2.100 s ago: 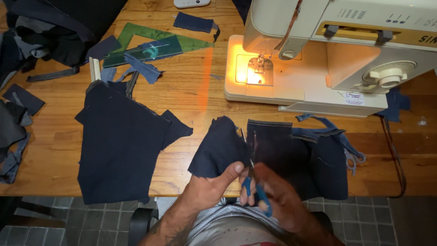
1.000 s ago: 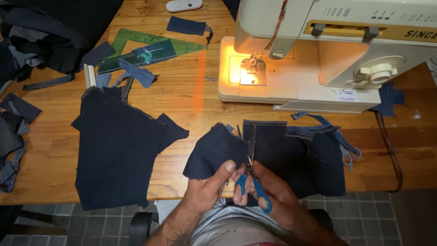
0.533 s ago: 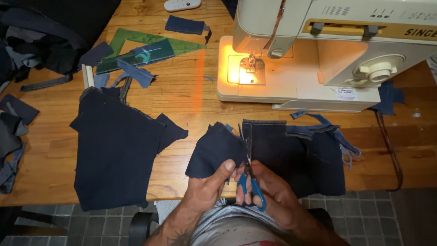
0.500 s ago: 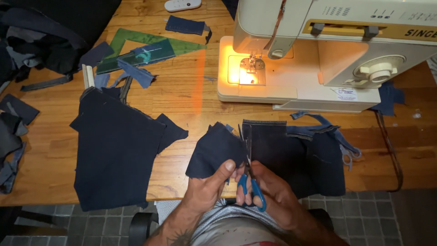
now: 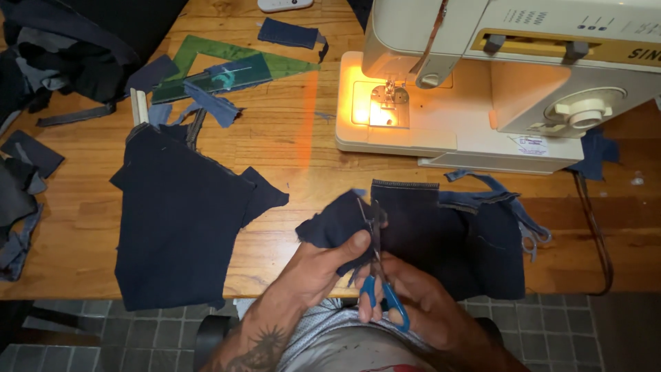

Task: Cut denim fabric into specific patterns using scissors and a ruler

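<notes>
Hiding blade tips, dark fabric [image 5: 337, 224] in left grip [image 5: 323, 265]; right grip [image 5: 406, 303] around scissors [image 5: 377, 289].

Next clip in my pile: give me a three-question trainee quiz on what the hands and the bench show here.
1. True or false: the scissors have blue handles.
2. Which hand pinches the dark fabric piece? A) left hand B) right hand
3. What lit device stands at the back of the wooden table?

Key: 1 true. 2 A. 3 the sewing machine, with its lamp glowing over the needle plate.
</notes>
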